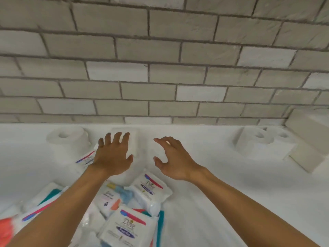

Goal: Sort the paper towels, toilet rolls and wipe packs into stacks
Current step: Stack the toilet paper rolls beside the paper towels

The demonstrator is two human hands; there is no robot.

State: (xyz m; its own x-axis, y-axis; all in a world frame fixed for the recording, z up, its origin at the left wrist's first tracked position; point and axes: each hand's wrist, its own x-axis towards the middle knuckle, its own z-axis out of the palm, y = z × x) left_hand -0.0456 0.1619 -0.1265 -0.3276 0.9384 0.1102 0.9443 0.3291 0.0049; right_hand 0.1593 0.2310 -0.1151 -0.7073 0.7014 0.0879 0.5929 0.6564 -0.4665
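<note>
My left hand (112, 154) is spread with straight fingers over a white block of paper towels (131, 139) near the wall. My right hand (173, 161) hovers just right of that block, fingers loosely curled, holding nothing. A toilet roll (68, 139) stands at the back left. Two toilet rolls (261, 139) stand together at the back right. Several wipe packs lie in a loose pile below my arms, among them a Dove pack (149, 186) and another Dove pack (127, 227). One more wipe pack (85, 158) peeks out left of my left hand.
A white counter (231, 202) runs to a grey brick wall (160, 59). White rectangular blocks (309, 145) lean at the far right beside the two rolls. Teal and orange packaging (7, 227) shows in the pile at the bottom left.
</note>
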